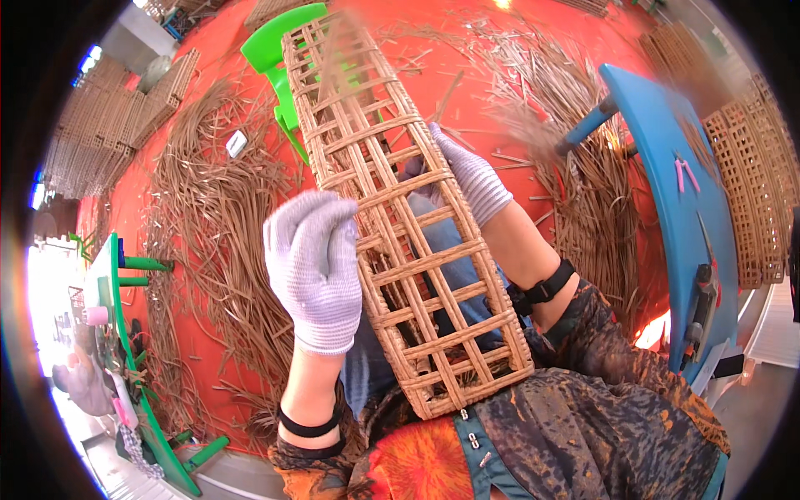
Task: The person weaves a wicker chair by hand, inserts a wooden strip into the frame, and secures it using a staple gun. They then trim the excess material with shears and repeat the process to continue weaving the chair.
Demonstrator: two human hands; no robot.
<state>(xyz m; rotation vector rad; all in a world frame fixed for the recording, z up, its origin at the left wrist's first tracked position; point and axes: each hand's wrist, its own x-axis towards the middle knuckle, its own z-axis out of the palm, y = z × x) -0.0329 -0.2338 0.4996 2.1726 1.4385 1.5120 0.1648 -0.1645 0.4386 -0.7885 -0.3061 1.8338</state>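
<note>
A long open-lattice wicker basket [400, 225] lies lengthwise over the person's lap, its far end reaching out above the red floor [517, 100]. The left hand [315, 267], gloved, grasps the basket's left edge with fingers curled around a strip. The right hand [467, 175], also gloved, presses on the basket's right side, fingers wrapped on the weave.

Loose cane strips [208, 217] lie scattered left of the basket and beyond it. A green plastic chair [275, 58] stands under its far end. A blue table [683, 208] sits right of the basket; finished lattice panels [754, 192] are stacked farther right.
</note>
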